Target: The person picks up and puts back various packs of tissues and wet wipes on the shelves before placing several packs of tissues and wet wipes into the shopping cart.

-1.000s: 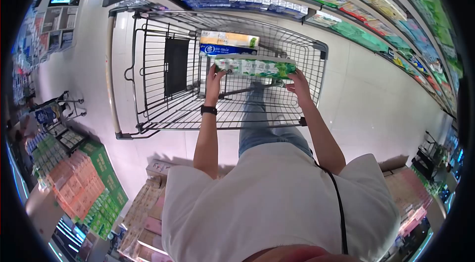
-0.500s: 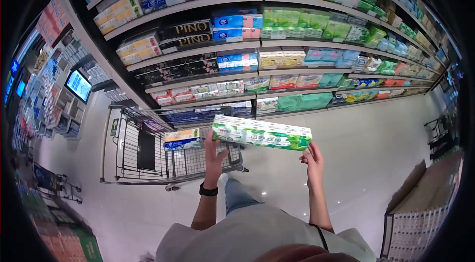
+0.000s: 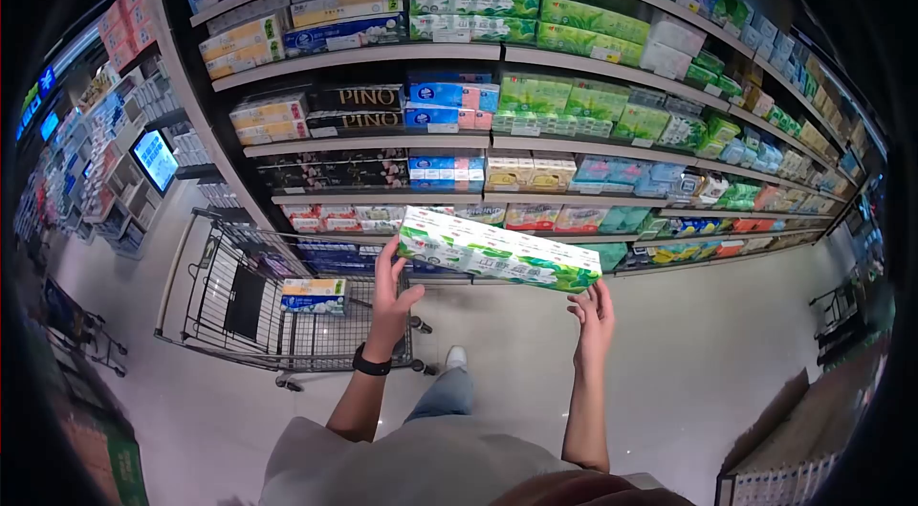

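Observation:
A long white and green tissue pack (image 3: pixel 497 253) is held out in front of me, its left end tilted higher than its right. My left hand (image 3: pixel 390 291), with a black band on the wrist, grips the pack's left end. At the lower right end, my right hand (image 3: pixel 593 315) holds the corner with its fingertips. A shopping cart (image 3: pixel 206 315) stands to the left, with a yellow, white and blue tissue pack (image 3: pixel 314 297) lying inside it.
Store shelves (image 3: pixel 363 55) full of tissue packs run across the view ahead. A lit screen (image 3: pixel 154 160) is at the left. Cardboard boxes (image 3: pixel 784 468) stand at the lower right. My shoe (image 3: pixel 456 357) is on the pale floor (image 3: pixel 688 343).
The view has shifted, so the shelves appear lower and the cart further left. The held pack is tilted more steeply and remains between both hands. My shoe has come into view.

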Demonstrator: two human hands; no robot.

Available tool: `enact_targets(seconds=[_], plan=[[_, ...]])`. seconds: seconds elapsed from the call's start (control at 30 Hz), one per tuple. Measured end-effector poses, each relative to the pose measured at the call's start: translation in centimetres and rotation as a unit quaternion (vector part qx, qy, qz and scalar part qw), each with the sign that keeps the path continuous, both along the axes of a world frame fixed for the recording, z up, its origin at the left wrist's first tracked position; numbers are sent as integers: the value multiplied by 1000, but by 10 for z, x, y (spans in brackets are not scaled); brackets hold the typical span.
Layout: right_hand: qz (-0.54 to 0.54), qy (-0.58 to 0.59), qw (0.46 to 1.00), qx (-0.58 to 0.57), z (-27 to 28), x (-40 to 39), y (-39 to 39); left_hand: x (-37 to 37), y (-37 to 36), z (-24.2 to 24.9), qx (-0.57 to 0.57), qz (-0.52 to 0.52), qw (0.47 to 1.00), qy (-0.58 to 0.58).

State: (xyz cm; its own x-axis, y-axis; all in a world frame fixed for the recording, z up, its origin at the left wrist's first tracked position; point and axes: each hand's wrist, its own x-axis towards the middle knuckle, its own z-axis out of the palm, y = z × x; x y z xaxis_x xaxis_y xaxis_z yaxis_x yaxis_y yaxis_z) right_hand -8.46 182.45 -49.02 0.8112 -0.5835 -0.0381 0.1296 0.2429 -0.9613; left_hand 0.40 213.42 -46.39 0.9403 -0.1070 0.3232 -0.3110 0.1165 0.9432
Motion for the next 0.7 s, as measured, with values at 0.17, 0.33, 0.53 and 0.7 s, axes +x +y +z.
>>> enact_targets(seconds=[0.17,0.33,0.53,0.7], plan=[[54,-55,997,-20,5,129,-6,114,-11,12,-5,45,996,-71],[49,-188,979,-70,63,320,-28,271,-33,56,-70,60,973,-210],[-19,-351,929,-120,166,500,-50,447,-47,135,-138,59,897,-416],[-14,-370,919,-132,194,583,-84,550,-81,156,-140,103,890,-421]])
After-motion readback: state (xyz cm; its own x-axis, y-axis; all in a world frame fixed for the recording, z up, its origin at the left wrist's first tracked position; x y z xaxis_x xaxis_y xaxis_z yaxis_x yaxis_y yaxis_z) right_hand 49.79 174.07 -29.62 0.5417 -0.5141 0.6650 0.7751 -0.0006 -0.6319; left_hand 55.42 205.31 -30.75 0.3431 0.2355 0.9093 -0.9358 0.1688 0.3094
